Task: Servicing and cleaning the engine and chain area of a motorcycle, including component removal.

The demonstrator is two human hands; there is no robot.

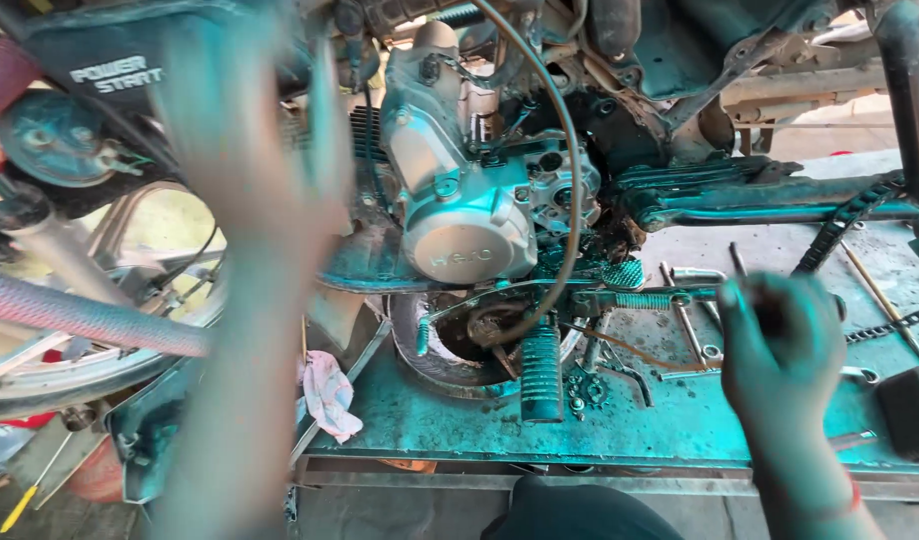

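Your right hand pinches a small dark tool near the counter's right edge, just right of the footpeg; your blurred left hand is raised, fingers apparently spread.

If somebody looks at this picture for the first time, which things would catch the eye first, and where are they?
The silver motorcycle engine at top centre draws the eye first, with a black cable curving down in front of it. The blurred left hand is raised at the left, while the right hand is closed at the lower right, above wrenches lying on the dirty metal platform.
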